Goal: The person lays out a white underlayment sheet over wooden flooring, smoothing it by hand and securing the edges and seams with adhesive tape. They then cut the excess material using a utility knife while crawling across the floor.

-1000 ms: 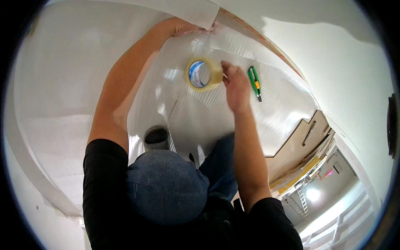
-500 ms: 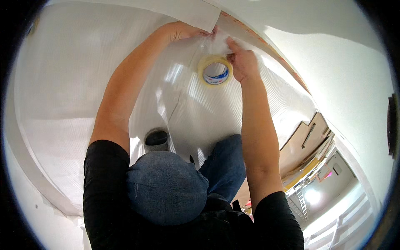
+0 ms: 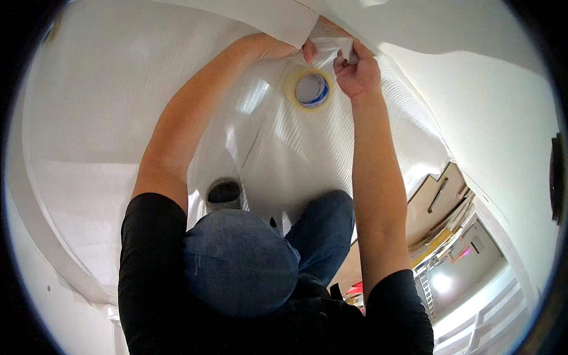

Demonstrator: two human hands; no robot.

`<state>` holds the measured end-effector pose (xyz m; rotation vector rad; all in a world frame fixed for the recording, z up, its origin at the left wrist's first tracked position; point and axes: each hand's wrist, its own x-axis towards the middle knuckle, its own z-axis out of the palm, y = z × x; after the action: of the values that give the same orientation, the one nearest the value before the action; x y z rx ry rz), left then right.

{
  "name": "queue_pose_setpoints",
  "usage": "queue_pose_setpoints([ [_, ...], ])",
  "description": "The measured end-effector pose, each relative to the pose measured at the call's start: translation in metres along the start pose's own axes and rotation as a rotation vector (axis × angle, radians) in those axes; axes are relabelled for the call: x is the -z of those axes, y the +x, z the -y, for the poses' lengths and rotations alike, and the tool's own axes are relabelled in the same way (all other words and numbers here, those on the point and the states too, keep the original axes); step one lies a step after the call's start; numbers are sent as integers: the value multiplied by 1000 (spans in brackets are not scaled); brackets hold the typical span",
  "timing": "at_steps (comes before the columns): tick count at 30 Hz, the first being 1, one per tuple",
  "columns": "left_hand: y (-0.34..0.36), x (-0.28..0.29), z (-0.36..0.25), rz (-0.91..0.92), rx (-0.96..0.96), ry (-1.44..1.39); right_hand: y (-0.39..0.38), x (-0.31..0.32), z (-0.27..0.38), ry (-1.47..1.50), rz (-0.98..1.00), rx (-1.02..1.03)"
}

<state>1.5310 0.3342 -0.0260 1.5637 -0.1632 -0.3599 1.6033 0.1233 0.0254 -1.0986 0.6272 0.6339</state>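
Hands meet at the far edge of the translucent white ribbed plastic sheet (image 3: 307, 160) that covers the floor. The left hand (image 3: 278, 47) presses on the sheet's far edge, thumb and fingers closed in a pinching grip on the film beside a flat white panel (image 3: 260, 18). The right hand (image 3: 357, 74), just to its right, is closed on the same crumpled edge of film. A yellowish roll of clear packing tape (image 3: 309, 89) lies on the sheet just near of both hands, touching the right hand's thumb side. Blue-jeaned knees (image 3: 248, 260) rest nearer.
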Motion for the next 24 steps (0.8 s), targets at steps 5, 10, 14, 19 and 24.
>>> queue_pose_setpoints([
  [5,-6,3,-10,-72,-42,-24,-25,-6,5,105,315,16],
  [10,-2,11,6,37,2,-244,-40,61,-28,-1285,208,431],
  [14,10,15,26,92,-12,-386,-69,45,-46,-1519,14,382],
  [19,6,15,12,66,-12,-537,-109,23,-59,-1091,-132,492],
  [24,-5,18,6,78,64,-677,-164,2,-40,-632,35,561],
])
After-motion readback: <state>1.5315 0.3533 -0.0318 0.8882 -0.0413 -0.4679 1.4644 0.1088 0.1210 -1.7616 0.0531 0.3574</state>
